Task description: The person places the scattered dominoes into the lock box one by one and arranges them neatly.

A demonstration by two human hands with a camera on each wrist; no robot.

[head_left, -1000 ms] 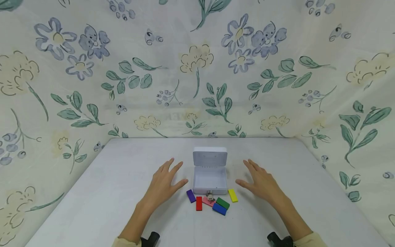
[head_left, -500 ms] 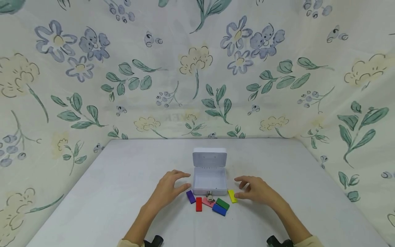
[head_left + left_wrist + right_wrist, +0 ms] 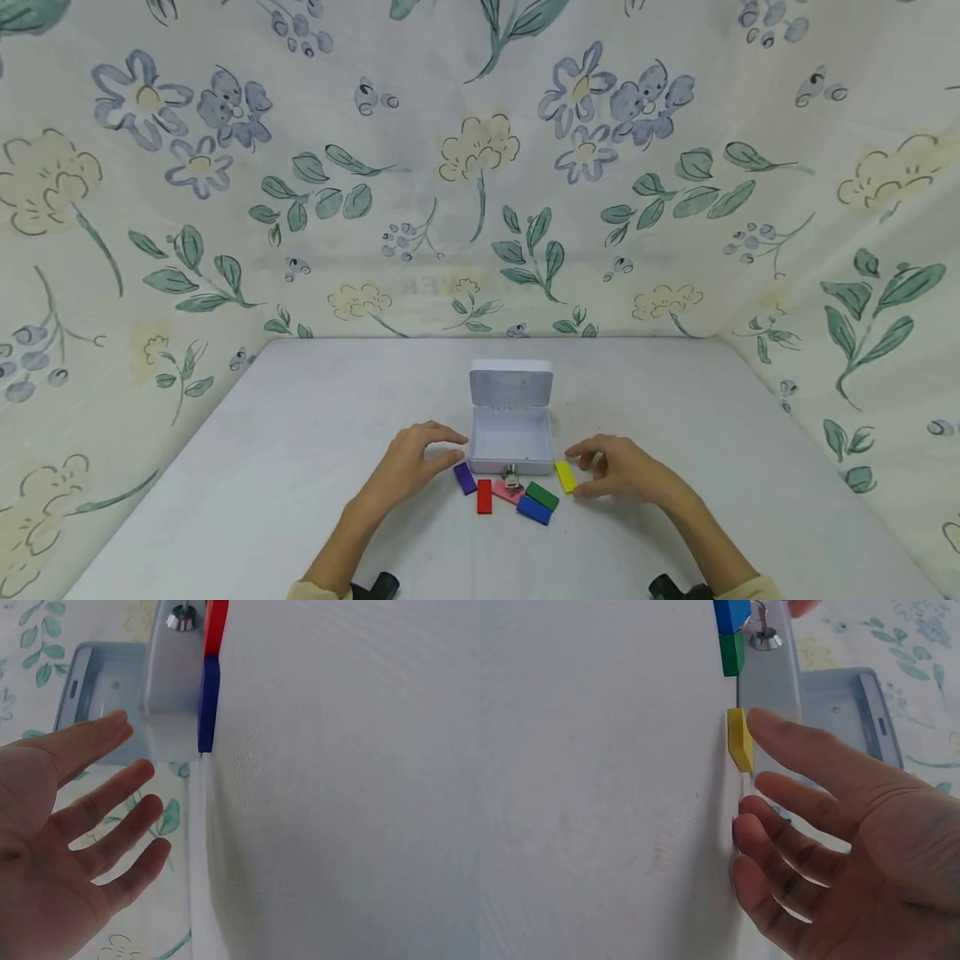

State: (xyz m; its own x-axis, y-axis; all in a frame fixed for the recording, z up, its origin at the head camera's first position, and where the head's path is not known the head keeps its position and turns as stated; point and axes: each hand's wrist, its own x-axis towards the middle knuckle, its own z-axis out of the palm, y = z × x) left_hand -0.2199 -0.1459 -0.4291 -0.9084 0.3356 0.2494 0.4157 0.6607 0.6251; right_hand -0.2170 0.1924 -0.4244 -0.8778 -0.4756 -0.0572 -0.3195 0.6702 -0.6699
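A small white lockbox (image 3: 491, 466), lid raised, stands mid-table with keys (image 3: 512, 477) in its front lock. My left hand (image 3: 408, 462) hovers at its left side with relaxed fingers, apart from the purple block (image 3: 465, 479). On the right, my right hand (image 3: 630, 471) has its thumb tip at the yellow block (image 3: 566, 477); whether they touch I cannot tell. The other fingers bend loosely towards the box's right side. The right wrist view shows the yellow block (image 3: 739, 739) beside the thumb, with nothing gripped.
In front of the box lie a red block (image 3: 484, 497), a pink block (image 3: 504, 492), a green block (image 3: 542, 497) and a blue block (image 3: 533, 510). A white cloth covers the table (image 3: 337, 383). Behind hangs a floral curtain (image 3: 420, 75).
Both hands have come down from above the table towards the box's sides. The right hand's fingers have bent and its thumb has reached the yellow block. Box and blocks have stayed put.
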